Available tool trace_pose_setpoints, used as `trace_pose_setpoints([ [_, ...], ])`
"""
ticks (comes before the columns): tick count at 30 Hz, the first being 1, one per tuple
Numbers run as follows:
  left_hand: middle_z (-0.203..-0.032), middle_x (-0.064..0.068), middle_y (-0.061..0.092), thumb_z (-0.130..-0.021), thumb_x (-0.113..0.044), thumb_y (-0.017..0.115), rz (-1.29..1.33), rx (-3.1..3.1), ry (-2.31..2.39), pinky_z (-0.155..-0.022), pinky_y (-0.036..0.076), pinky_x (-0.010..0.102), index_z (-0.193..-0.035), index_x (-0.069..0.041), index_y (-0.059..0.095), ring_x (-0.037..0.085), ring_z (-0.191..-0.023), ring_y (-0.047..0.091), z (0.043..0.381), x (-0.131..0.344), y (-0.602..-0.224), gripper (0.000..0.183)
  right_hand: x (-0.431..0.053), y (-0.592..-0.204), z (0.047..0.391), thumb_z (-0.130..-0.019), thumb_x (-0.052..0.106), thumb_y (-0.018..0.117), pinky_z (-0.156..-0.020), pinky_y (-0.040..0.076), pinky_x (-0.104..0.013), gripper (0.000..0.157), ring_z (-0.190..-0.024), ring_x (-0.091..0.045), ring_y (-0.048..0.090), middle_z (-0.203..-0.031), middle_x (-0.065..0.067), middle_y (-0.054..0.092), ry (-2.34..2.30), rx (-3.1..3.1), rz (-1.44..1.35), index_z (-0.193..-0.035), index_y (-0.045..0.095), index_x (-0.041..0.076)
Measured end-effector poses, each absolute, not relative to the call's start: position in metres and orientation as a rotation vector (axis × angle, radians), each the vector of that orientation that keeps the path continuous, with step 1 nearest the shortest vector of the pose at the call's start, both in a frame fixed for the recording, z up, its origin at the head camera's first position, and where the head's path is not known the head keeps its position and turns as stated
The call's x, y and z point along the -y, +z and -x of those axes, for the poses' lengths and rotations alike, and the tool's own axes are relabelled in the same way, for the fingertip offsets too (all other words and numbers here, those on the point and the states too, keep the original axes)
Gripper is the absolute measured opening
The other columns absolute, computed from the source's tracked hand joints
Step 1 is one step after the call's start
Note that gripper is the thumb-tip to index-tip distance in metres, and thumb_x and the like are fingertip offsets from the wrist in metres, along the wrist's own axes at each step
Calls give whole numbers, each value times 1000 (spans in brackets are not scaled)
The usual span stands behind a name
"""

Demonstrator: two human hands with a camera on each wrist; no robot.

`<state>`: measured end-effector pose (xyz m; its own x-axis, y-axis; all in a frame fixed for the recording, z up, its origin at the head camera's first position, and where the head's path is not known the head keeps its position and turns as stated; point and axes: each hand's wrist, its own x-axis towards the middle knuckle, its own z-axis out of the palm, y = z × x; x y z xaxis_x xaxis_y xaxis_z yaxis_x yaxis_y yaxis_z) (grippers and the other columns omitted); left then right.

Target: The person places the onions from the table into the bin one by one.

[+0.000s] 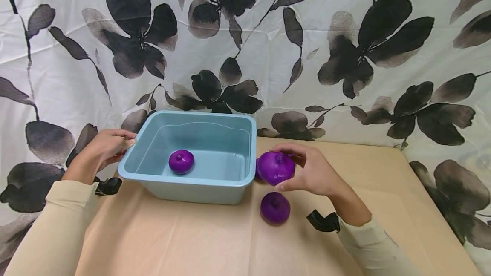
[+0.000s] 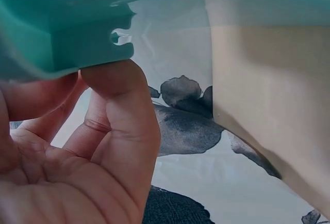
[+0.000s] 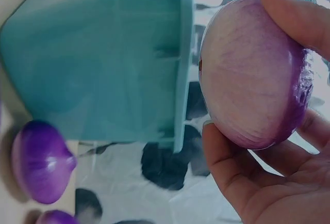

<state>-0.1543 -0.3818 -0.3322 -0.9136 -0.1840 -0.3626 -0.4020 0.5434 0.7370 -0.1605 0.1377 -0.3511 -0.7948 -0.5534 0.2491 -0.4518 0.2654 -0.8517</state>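
A light blue plastic tub (image 1: 203,181) stands on the table, one purple onion (image 1: 181,161) lying inside it toward the left. My left hand (image 1: 109,148) pinches the tub's left rim between thumb and fingers. Just off the tub's right side, my right hand (image 1: 310,167) grips another purple onion (image 1: 276,168), held above the table; its pale, streaked side faces the right wrist view. Below that hand a further onion (image 1: 275,208) sits on the table. One more onion (image 1: 258,173) shows only an edge behind the held one, beside the tub.
A tan cloth covers the table (image 1: 199,237). Behind it and along the right hangs a white curtain (image 1: 276,63) printed with dark flowers. Black camera mounts (image 1: 323,221) are strapped at both wrists.
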Motion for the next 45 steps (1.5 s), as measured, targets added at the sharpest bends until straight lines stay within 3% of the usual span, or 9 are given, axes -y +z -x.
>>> trace_pose_setpoints([
  [14, -86, -9, 59, -107, -17, 55, 492, -2535, 1349, -69, 57, 26, -148, 2, 49, 5, -76, 58, 157, 381, -332, 45, -94, -321, 179, -62, 5, 98, -92, 62, -36, 77, -110, -29, 71, -130, -9, 66, -1546, -2197, 1017, -132, 67, 12],
  [21, -86, -8, 60, -107, -17, 55, 507, -2524, 1358, -68, 57, 26, -147, 2, 51, 5, -74, 59, 158, 378, -335, 44, -73, -316, 199, -62, 5, 99, -101, 58, -33, 77, -121, -25, 66, -131, -9, 69, -1479, -2125, 1150, -132, 67, 8],
  [32, -85, -6, 58, -107, -15, 54, 528, -2545, 1357, -66, 55, 26, -145, 1, 52, 7, -73, 56, 157, 379, -331, 41, -34, -300, 221, -62, 10, 101, -100, 58, -38, 77, -117, -19, 68, -131, 2, 69, -1347, -2078, 1204, -131, 68, 19],
  [45, -81, -5, 55, -107, -16, 55, 534, -2541, 1371, -63, 52, 25, -146, 0, 52, 6, -71, 54, 158, 379, -332, 42, 12, -296, 234, -61, 14, 101, -99, 58, -43, 77, -116, -19, 67, -128, -1, 71, -1274, -2037, 1301, -131, 69, 15],
])
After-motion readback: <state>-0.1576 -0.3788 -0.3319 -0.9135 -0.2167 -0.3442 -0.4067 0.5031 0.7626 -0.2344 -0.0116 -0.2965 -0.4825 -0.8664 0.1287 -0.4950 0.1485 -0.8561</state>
